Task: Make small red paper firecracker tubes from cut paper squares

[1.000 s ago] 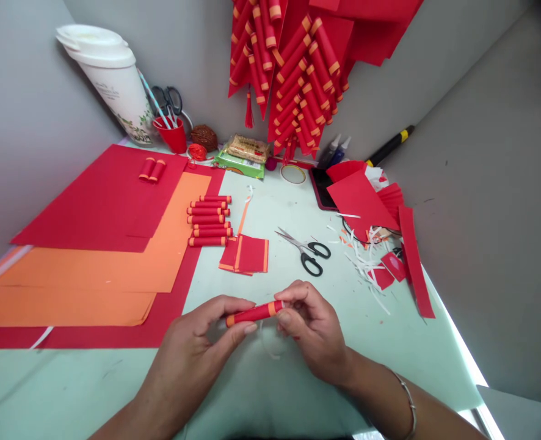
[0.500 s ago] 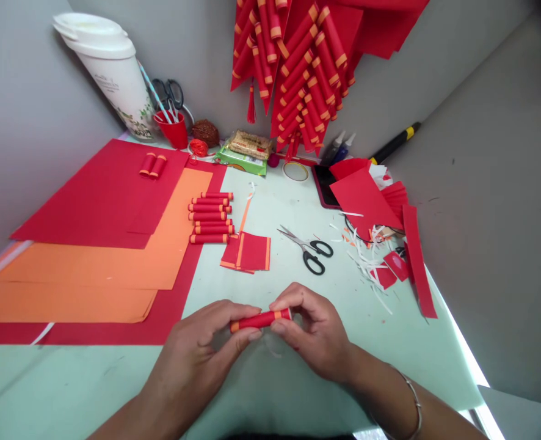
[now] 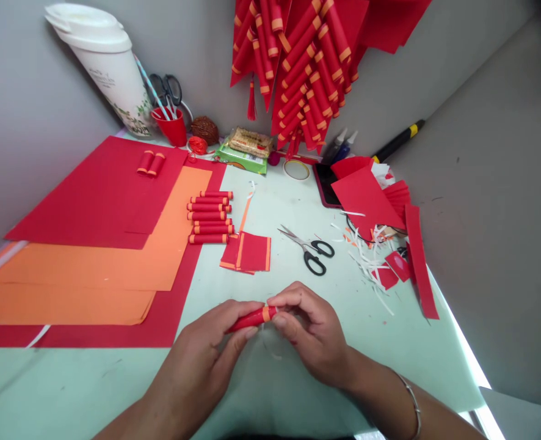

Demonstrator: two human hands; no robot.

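Note:
Between my hands, just above the pale green tabletop, is a rolled red paper tube [image 3: 253,318] with an orange band. My left hand [image 3: 215,348] grips the tube's left part between thumb and fingers. At its right end, my right hand [image 3: 311,330] pinches the tip with thumb and forefinger. Past my hands lie red paper pieces [image 3: 254,252] with orange edge strips. A row of several finished red tubes [image 3: 210,216] with orange ends sits behind them. Scissors [image 3: 308,249] with black handles rest on the table, blades pointing left.
Red sheets [image 3: 96,195] and orange sheets [image 3: 78,266] cover the left side. White paper scraps [image 3: 366,263], a phone [image 3: 326,185] and red paper lie at right. A white tumbler [image 3: 110,70], a red cup [image 3: 172,128] and a tape roll [image 3: 297,170] stand behind. Red tube decorations [image 3: 304,73] hang above.
My left hand has slid right along the tube, and the tube has shifted slightly left into its grip. My right fingers have closed in over its right end.

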